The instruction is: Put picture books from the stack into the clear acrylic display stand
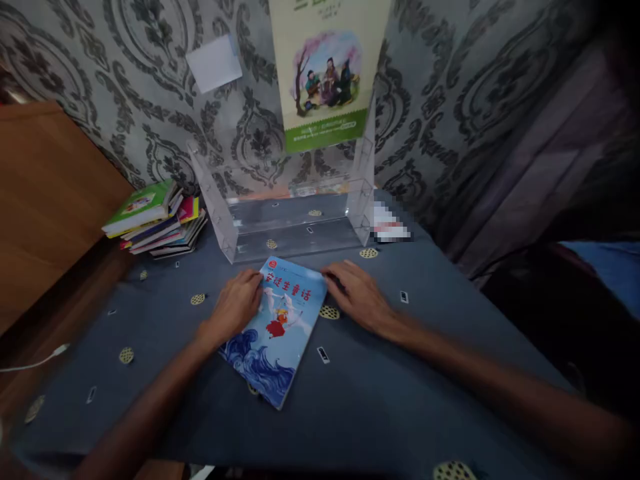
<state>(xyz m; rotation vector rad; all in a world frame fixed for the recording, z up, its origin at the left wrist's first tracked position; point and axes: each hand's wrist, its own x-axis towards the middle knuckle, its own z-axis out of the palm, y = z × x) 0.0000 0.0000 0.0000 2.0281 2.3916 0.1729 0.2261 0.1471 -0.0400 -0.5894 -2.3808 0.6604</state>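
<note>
A blue children's book (280, 330) with red title characters lies flat on the dark blue tablecloth (400, 393), tilted a little. My left hand (237, 303) rests on its left edge, fingers curled over the cover near the top corner. My right hand (357, 293) lies flat beside the book's upper right edge, fingers stretched toward it and touching the corner. Just behind the book stands a clear acrylic book stand (293, 223), with nothing in its lower tray.
A stack of several thin colourful books (157, 220) sits at the back left by a wooden cabinet (45, 200). A green-and-cream book (327, 67) stands upright on the stand against patterned wallpaper. A white cable (35, 360) lies at left.
</note>
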